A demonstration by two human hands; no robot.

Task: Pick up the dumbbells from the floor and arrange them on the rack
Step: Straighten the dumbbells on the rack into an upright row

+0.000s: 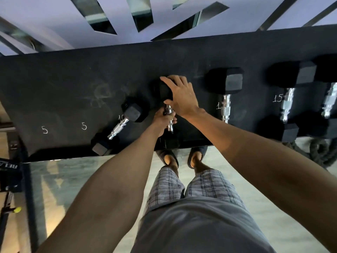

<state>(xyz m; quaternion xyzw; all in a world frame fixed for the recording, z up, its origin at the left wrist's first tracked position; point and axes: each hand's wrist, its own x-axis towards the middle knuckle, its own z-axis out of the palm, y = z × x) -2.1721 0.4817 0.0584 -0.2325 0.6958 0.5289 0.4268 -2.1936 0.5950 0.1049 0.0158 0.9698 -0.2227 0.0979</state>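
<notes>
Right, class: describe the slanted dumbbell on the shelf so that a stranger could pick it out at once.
Start at the long black rack shelf with chalked numbers. Left of the two hands, just right of the two chalked 5s, lies the slanted dumbbell, by a chalked 10. Unlike the others, it lies diagonally, not squared to the shelf, its near head at the front edge.
</notes>
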